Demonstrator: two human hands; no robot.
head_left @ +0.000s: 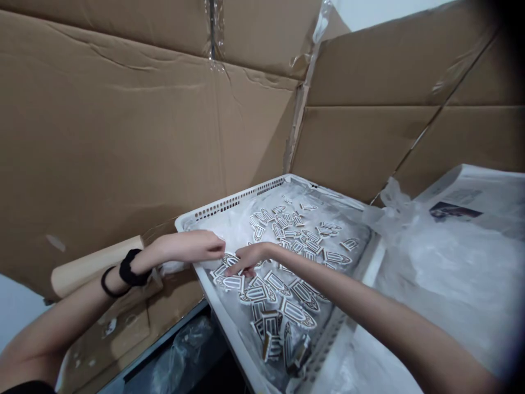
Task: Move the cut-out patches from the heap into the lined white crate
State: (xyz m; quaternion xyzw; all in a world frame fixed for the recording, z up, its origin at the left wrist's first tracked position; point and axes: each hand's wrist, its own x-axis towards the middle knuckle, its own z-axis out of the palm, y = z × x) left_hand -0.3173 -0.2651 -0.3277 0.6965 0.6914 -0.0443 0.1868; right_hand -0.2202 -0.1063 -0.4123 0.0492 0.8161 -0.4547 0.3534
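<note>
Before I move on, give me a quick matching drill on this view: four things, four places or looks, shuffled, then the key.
Things
1. scrunchie
2. roll
3. tray
4. right hand

Places or looks
A. reaching down among the pieces
B. white, with holes in its walls
C. black, around the left forearm
D. pale tan, lying beyond the left forearm

Pairs: 1-C, 2-D, 3-B, 4-A
</note>
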